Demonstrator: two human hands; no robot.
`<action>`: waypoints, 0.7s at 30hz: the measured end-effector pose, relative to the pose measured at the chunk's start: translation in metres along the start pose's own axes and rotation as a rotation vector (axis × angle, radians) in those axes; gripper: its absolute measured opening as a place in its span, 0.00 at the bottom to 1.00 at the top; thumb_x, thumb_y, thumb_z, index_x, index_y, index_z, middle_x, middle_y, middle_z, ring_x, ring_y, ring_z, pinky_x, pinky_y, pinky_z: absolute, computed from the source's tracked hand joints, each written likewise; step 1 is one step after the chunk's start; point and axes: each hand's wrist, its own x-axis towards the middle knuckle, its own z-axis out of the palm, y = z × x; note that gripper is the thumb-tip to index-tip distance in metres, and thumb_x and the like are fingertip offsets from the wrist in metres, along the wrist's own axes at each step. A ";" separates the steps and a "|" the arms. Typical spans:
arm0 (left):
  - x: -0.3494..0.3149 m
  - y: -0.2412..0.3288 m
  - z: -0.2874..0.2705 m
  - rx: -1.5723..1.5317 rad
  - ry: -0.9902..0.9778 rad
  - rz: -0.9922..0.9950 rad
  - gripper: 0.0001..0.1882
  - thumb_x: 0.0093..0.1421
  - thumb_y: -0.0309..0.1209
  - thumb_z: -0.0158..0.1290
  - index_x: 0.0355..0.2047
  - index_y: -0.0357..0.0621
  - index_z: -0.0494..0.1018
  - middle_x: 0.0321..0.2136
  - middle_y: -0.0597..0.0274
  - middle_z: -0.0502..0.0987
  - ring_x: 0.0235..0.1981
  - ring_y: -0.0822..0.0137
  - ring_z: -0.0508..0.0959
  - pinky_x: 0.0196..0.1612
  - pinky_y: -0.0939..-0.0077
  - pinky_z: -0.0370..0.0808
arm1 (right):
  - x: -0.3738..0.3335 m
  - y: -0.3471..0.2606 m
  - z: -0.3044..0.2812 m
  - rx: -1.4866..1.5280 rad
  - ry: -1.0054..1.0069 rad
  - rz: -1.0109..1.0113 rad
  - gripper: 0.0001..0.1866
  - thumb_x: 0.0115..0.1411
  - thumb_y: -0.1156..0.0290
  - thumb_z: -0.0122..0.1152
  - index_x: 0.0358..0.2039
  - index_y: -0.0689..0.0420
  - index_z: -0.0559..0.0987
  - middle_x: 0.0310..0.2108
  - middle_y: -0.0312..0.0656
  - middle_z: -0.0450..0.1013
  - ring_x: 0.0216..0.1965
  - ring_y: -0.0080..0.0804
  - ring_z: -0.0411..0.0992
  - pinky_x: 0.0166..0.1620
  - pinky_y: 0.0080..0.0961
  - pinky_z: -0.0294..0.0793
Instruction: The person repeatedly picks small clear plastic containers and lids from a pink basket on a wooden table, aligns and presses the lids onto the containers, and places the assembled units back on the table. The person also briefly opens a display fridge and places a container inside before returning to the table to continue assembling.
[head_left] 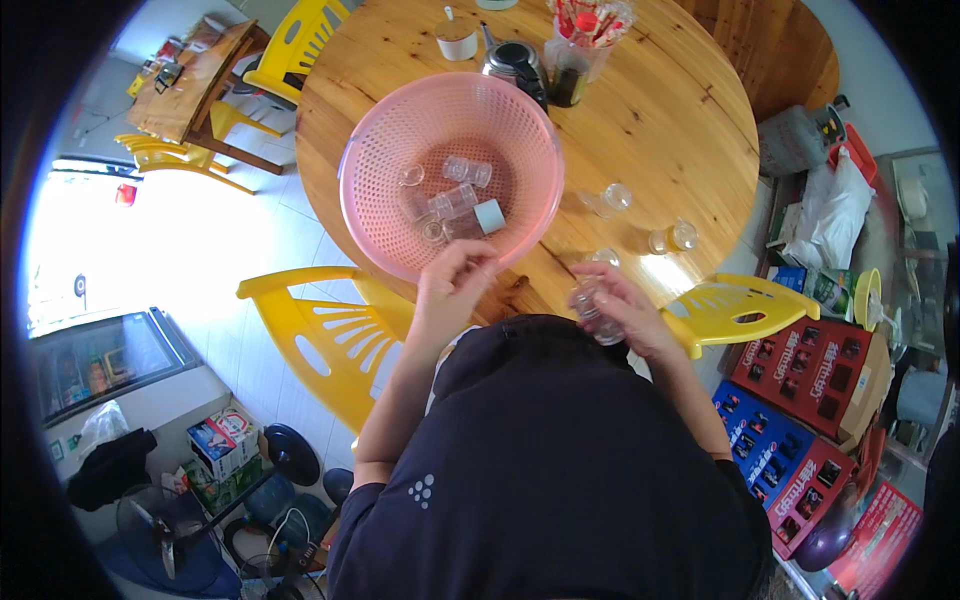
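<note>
My right hand [630, 308] is closed around a small clear jar [597, 318], held just off the near table edge. My left hand [458, 275] is at the near rim of a pink plastic basket [375, 140], fingers loosely curled, with nothing visible in them. Inside the basket lie several clear jars [455, 202], along with a pale grey-white cap [489, 216] and a clear ring-like piece [411, 175]. To the basket's right, a clear jar [615, 197] and another with a yellowish end [680, 237] rest on the table. A third jar [604, 258] is beyond my right hand.
The round wooden table [690, 120] also bears a kettle [515, 62], a dark-filled bottle [570, 80], a holder of red-and-white wrapped sticks [600, 25] and a white lidded pot [456, 38]. Yellow chairs [330, 330] flank me. Drink cartons [800, 430] are stacked at right, a fan [165, 540] lower left.
</note>
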 end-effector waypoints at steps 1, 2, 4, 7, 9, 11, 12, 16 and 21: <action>-0.002 -0.004 0.006 0.073 -0.123 0.018 0.09 0.61 0.24 0.55 0.42 0.36 0.75 0.31 0.63 0.76 0.30 0.75 0.75 0.37 0.81 0.73 | -0.007 0.002 -0.015 -0.012 0.106 0.027 0.22 0.69 0.56 0.50 0.59 0.53 0.68 0.40 0.38 0.75 0.34 0.24 0.74 0.36 0.20 0.75; -0.004 -0.010 0.014 0.151 -0.251 0.020 0.11 0.61 0.25 0.55 0.44 0.36 0.75 0.32 0.61 0.77 0.30 0.73 0.76 0.37 0.79 0.74 | -0.011 0.005 -0.031 -0.017 0.199 0.037 0.22 0.69 0.56 0.51 0.59 0.53 0.68 0.40 0.38 0.75 0.34 0.24 0.74 0.37 0.20 0.75; -0.003 -0.027 0.031 0.236 -0.472 0.013 0.15 0.60 0.27 0.55 0.48 0.37 0.73 0.39 0.55 0.76 0.35 0.66 0.77 0.41 0.73 0.75 | -0.014 0.015 -0.051 0.033 0.331 0.020 0.21 0.69 0.56 0.51 0.58 0.53 0.70 0.40 0.37 0.74 0.35 0.25 0.74 0.39 0.21 0.74; 0.011 -0.062 0.067 0.331 -0.596 0.079 0.24 0.60 0.30 0.54 0.57 0.40 0.67 0.53 0.44 0.69 0.49 0.54 0.75 0.51 0.62 0.73 | -0.016 0.030 -0.063 0.165 0.417 -0.045 0.20 0.69 0.57 0.50 0.56 0.54 0.71 0.39 0.35 0.73 0.35 0.25 0.74 0.39 0.22 0.74; 0.021 -0.086 0.090 0.534 -0.512 0.183 0.29 0.61 0.31 0.53 0.62 0.43 0.61 0.62 0.39 0.60 0.59 0.46 0.68 0.59 0.55 0.68 | -0.017 0.037 -0.057 0.233 0.400 -0.115 0.20 0.69 0.58 0.49 0.56 0.54 0.71 0.38 0.35 0.72 0.34 0.24 0.74 0.38 0.21 0.74; 0.032 -0.107 0.108 0.587 -0.407 0.126 0.33 0.60 0.29 0.53 0.64 0.41 0.57 0.63 0.36 0.56 0.62 0.40 0.62 0.64 0.54 0.60 | -0.024 0.039 -0.049 0.124 0.359 -0.028 0.19 0.70 0.60 0.47 0.57 0.56 0.69 0.39 0.36 0.72 0.35 0.24 0.73 0.39 0.22 0.74; 0.038 -0.116 0.115 0.632 -0.373 0.066 0.34 0.60 0.29 0.53 0.65 0.40 0.55 0.64 0.35 0.54 0.64 0.37 0.58 0.66 0.53 0.56 | -0.028 0.038 -0.047 0.088 0.308 -0.035 0.19 0.71 0.60 0.46 0.57 0.57 0.69 0.40 0.37 0.72 0.35 0.24 0.72 0.40 0.23 0.73; 0.058 -0.142 0.128 0.839 -0.248 0.166 0.35 0.59 0.28 0.54 0.65 0.38 0.54 0.64 0.34 0.53 0.63 0.37 0.60 0.65 0.52 0.59 | -0.060 0.024 -0.057 0.068 0.286 0.049 0.20 0.69 0.62 0.49 0.58 0.57 0.68 0.38 0.36 0.71 0.35 0.23 0.71 0.36 0.19 0.72; 0.064 -0.149 0.120 0.460 -0.047 -0.150 0.34 0.60 0.24 0.54 0.65 0.36 0.55 0.61 0.41 0.62 0.53 0.55 0.71 0.54 0.67 0.71 | -0.097 0.000 -0.096 0.099 0.293 -0.106 0.25 0.60 0.66 0.65 0.57 0.55 0.69 0.34 0.31 0.68 0.36 0.17 0.68 0.36 0.16 0.70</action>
